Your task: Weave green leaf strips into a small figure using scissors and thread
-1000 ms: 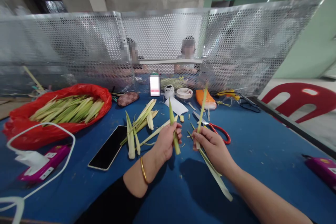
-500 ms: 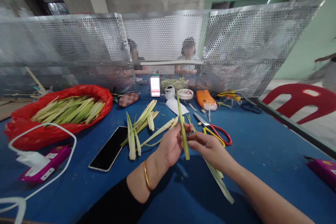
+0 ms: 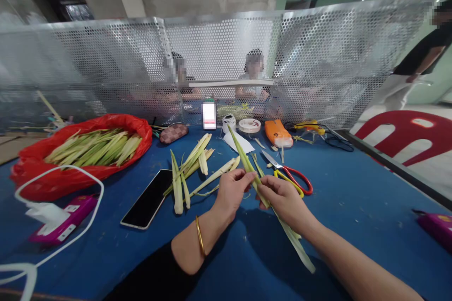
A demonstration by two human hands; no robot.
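Note:
My left hand [image 3: 231,193] and my right hand [image 3: 282,200] meet over the blue table [image 3: 353,207], both pinched on long pale green leaf strips [image 3: 243,153]. One strip points up and away to the left; another strip [image 3: 294,247] trails down under my right wrist. A gold bangle sits on my left wrist. Loose cut leaf strips [image 3: 187,169] lie just left of my hands. Scissors with red and yellow handles [image 3: 291,176] lie just beyond my right hand.
A red bag of leaf strips [image 3: 81,150] sits at the left, a black phone [image 3: 148,200] beside it, a magenta device with white cable [image 3: 60,218] nearer. Tape rolls [image 3: 249,125], an orange box [image 3: 278,134] and a perforated metal screen [image 3: 318,66] stand behind; people sit beyond it. A red chair [image 3: 406,136] is right.
My hands came together and the strip held upright in my left hand now tilts up-left with both hands on it. A person has walked into view at the far right.

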